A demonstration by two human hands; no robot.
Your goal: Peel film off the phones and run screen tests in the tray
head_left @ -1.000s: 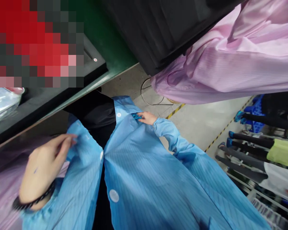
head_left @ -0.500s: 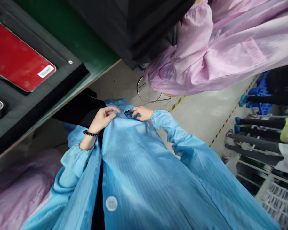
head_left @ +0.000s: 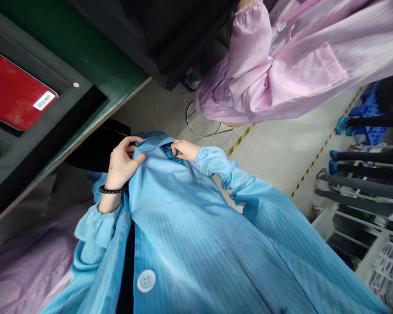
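At blue coat (head_left: pixel 190 226) hem, left hand (head_left: pixel 119 163); right hand (head_left: pixel 185 150) on dark-blue patch (head_left: pixel 169 153)

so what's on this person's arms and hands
Both arms wear the light blue, finely striped sleeves of a coat, with gathered elastic cuffs. A black beaded bracelet circles the left wrist. The left hand and right hand are bare, no gloves.

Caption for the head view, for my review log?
The left hand and right hand pinch the coat at its far edge, a pink sleeve close by.
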